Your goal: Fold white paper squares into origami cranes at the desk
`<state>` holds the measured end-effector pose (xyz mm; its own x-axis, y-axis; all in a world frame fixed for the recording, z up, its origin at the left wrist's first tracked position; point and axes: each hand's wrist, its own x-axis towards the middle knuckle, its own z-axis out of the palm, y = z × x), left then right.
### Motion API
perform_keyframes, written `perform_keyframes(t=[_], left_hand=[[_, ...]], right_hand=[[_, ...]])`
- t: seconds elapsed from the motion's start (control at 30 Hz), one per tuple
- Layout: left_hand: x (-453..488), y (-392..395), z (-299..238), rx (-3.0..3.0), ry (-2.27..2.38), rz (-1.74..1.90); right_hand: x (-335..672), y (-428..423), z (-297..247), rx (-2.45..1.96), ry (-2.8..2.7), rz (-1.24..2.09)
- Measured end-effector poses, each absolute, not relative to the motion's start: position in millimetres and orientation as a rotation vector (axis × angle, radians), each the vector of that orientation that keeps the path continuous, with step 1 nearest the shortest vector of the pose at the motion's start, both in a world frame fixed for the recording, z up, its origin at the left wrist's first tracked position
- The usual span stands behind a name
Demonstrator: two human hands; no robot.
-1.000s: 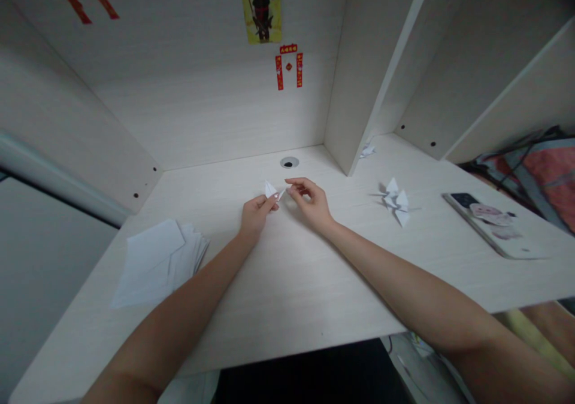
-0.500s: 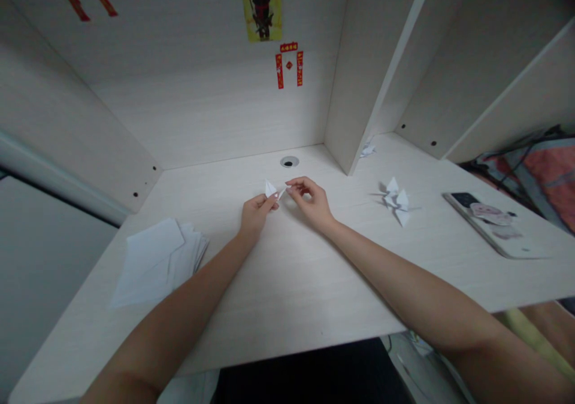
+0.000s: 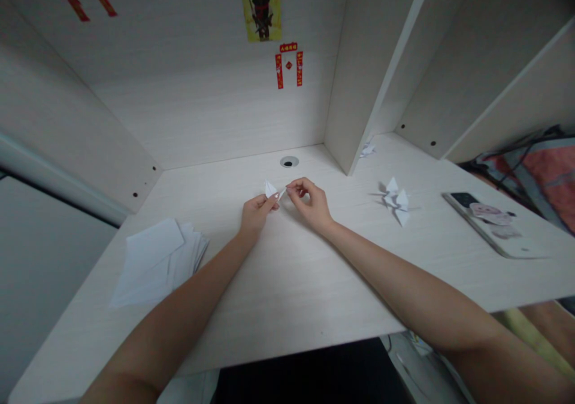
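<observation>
Over the middle of the desk, a small white folded paper crane (image 3: pixel 270 188) is held between my two hands. My left hand (image 3: pixel 258 213) is closed on its body, the thumb pressed on top. With thumb and index finger, my right hand (image 3: pixel 311 200) pinches the thin pointed end on the crane's right side. Part of the paper is hidden behind my left fingers. To the right on the desk stand folded white paper cranes (image 3: pixel 396 200), touching one another.
A stack of white paper sheets (image 3: pixel 153 260) lies at the left. At the right is a phone (image 3: pixel 489 224) with stickers, near a red and grey cloth (image 3: pixel 543 170). An upright panel (image 3: pixel 359 75) divides the desk's back, beside a cable hole (image 3: pixel 289 161). More folded paper (image 3: pixel 368 149) lies behind it.
Almost nothing differs. Both hands keep their hold on the paper crane, with only a very slight shift of the right hand.
</observation>
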<state>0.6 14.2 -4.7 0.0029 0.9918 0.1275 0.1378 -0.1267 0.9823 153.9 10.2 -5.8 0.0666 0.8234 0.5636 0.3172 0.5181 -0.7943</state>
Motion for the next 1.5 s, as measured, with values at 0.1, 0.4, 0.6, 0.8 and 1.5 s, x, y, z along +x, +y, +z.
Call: perform_keyframes(t=[0.1, 0.4, 0.6, 0.8, 1.5], left_hand=[[0, 15, -5, 1.416, 1.247, 1.241], [-3, 18, -11, 1.403, 1.210, 1.278], [-3, 18, -10, 1.395, 1.225, 1.275], [-2, 18, -8, 1.403, 1.242, 1.278], [0, 15, -8, 1.438, 1.300, 1.251]], right_hand=[[152, 9, -5, -1.019, -1.499, 0.512], [151, 11, -9, -0.960, -1.447, 0.569], [151, 14, -10, -0.966, -1.412, 0.647], [153, 15, -8, -0.928, -1.375, 0.755], [153, 26, -18, -0.980, -1.194, 0.981]])
